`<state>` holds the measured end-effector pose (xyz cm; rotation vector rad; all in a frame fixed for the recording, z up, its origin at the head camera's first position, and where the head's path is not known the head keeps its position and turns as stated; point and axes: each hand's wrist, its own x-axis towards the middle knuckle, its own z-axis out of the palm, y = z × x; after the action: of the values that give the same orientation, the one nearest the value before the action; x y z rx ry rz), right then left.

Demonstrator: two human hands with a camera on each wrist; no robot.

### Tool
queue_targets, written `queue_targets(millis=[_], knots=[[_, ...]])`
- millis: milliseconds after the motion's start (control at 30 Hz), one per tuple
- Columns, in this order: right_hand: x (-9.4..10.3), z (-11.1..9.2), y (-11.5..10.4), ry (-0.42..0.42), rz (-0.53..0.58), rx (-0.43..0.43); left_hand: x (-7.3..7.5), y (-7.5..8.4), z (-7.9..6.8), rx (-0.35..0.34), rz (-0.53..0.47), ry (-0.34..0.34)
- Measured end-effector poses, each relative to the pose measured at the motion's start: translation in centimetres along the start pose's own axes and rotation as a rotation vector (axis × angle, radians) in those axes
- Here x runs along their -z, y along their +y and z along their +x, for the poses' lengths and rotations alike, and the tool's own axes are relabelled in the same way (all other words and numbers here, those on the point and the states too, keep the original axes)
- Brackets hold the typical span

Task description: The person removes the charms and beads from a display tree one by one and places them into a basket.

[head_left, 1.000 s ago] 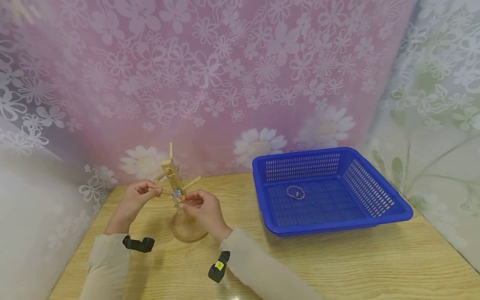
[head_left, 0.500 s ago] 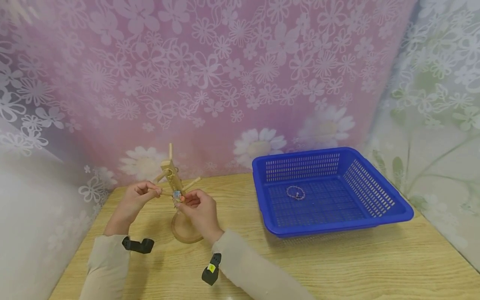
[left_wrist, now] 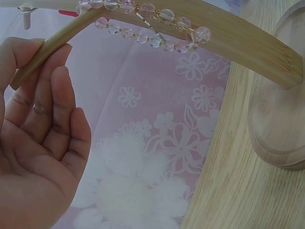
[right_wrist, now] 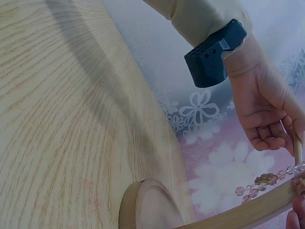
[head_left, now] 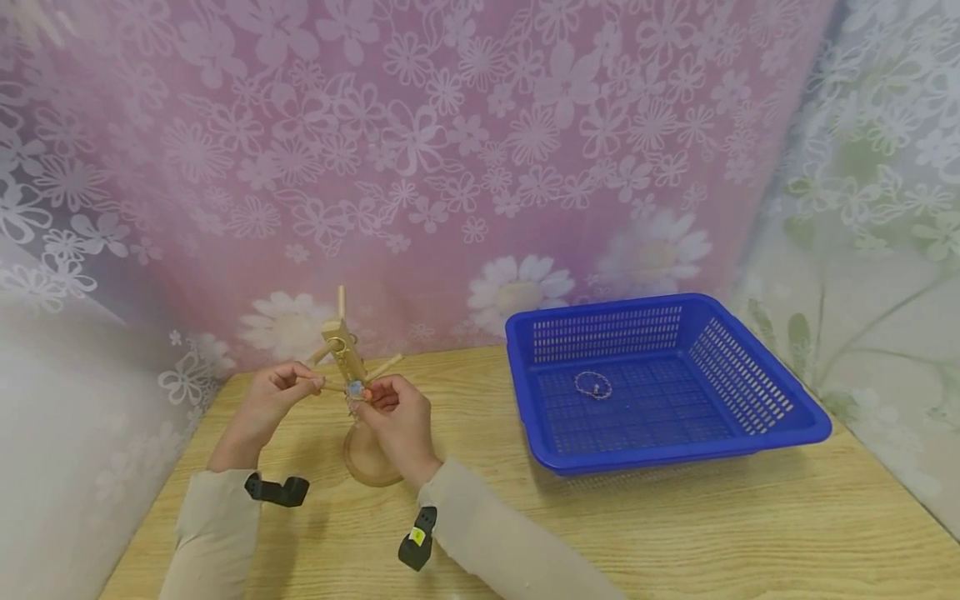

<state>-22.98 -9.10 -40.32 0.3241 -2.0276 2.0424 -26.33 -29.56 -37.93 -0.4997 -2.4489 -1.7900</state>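
A wooden jewellery stand (head_left: 349, 360) with several pegs rises from a round base (head_left: 367, 462). My left hand (head_left: 273, 404) pinches the end of one of its pegs (left_wrist: 57, 45) between thumb and forefinger; the other fingers are loosely bent. Over that peg hangs a bracelet (left_wrist: 140, 38) of clear and pink beads, close to the post. My right hand (head_left: 405, 421) is at the post, thumb and forefinger pinching a small blue and orange ornament (head_left: 358, 390) beside the beads. Only its fingertips (right_wrist: 293, 218) show in the right wrist view.
A blue slotted plastic basket (head_left: 660, 454) stands on the table to the right, with a thin ring-shaped bracelet (head_left: 593, 386) lying in it. A gold chain (head_left: 341, 350) hangs high on the stand. Flowered cloth (head_left: 480, 167) backs the wood-grain table (head_left: 675, 533).
My right wrist and forearm have swung slightly left, while the fingertips stay at the post. The ornament has turned a little. My left hand keeps its place on the peg.
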Motion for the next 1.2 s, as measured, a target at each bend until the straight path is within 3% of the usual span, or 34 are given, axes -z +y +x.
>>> queue_targets(millis=[167, 500, 767, 1200], knots=[[0.1, -0.1, 0.1, 0.016, 0.005, 0.048, 0.0, 0.1, 0.0, 0.004, 0.015, 0.009], [0.5, -0.2, 0.1, 0.008, 0.021, 0.012, -0.3, 0.5, -0.2, 0.027, -0.012, 0.008], [0.9, -0.4, -0.2, -0.045, 0.027, -0.003, -0.3, 0.7, -0.2, 0.031, 0.000, 0.010], [1.7, -0.5, -2.0, -0.128, 0.064, 0.041, -0.4, 0.6, -0.2, -0.005, -0.025, 0.015]])
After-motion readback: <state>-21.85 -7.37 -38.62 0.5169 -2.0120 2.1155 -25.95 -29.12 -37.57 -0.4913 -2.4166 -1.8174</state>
